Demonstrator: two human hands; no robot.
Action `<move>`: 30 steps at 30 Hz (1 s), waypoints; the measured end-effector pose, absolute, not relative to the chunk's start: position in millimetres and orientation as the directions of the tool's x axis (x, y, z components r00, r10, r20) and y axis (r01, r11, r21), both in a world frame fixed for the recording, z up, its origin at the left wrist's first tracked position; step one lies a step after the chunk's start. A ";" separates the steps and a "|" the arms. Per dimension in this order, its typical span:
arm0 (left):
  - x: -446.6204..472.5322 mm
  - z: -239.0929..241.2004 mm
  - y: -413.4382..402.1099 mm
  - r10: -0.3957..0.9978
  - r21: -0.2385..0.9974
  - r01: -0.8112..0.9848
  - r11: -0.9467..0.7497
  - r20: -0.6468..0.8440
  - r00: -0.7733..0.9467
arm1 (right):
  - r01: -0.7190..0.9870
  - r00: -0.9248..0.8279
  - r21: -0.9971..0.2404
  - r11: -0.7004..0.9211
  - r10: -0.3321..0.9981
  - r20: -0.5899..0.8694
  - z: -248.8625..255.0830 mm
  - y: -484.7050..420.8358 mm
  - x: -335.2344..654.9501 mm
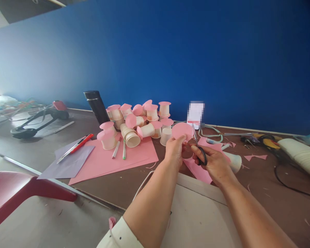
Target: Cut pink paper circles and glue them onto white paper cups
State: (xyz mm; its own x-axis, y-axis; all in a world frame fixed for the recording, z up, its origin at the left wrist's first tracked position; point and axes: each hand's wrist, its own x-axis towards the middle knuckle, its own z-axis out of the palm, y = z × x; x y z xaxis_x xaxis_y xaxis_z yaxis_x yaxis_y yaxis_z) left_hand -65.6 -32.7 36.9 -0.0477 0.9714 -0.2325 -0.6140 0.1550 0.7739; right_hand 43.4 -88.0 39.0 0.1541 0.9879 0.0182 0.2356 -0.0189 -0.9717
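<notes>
My left hand (175, 150) pinches the lower edge of a round pink paper disc (182, 131) and holds it up over the table. Close beside it, my right hand (215, 162) is closed around the black handles of a pair of scissors (203, 155). The scissor blades point up along the disc's right edge; whether they touch the paper I cannot tell. Pink paper offcuts (200, 169) lie beneath my hands. A paper cup (234, 162) rests on its side, partly hidden behind my right hand.
Several paper cups (152, 113) with pink discs stand or lie ahead, near a black flask (96, 106). Pink sheets (134, 156), two markers (116, 148), purple paper (67, 162) and a red utility knife (76, 147) lie left. Stacked cups (299, 155) and a cable (286, 179) are right.
</notes>
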 end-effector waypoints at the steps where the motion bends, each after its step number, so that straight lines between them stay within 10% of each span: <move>1: -65.8 37.3 -32.5 0.970 0.774 -0.615 0.153 -0.236 -0.054 | 0.239 0.152 -0.971 -0.016 0.988 0.022 38.9 -88.1 43.4; 30: -67.5 39.3 -31.0 0.965 0.760 -0.630 0.160 -0.254 -0.062 | 0.270 0.143 -0.963 -0.015 0.989 0.024 39.7 -89.3 43.2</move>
State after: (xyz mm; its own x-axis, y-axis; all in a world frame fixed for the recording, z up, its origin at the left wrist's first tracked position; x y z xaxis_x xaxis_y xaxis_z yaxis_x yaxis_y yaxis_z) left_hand -67.5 -31.0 39.3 -0.0616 0.9652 -0.2540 -0.6299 0.1598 0.7601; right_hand 43.2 -89.3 39.7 0.1426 0.9895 0.0242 0.2695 -0.0153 -0.9629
